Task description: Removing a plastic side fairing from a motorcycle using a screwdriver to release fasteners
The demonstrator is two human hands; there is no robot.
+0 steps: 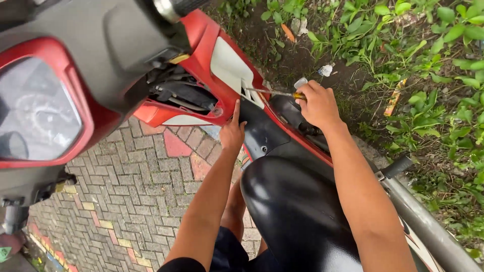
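I look down at a red and black motorbike, its red side fairing [206, 60] below the handlebar. My right hand [317, 106] grips a screwdriver [275, 92] with a yellow handle; its metal shaft points left, with the tip at the white patch of the fairing. My left hand [232, 132] rests with fingers against the lower edge of the fairing, beside the black inner panel [262, 132]. An open gap in the fairing shows dark cables [176, 93]. The black seat [292, 206] lies between my forearms.
The speedometer housing [40, 111] fills the left. Grey and red paving bricks [136, 196] lie below the bike. Green weeds with scraps of litter [423, 75] grow at the right. A grey metal bar with a black grip [418, 211] runs at the lower right.
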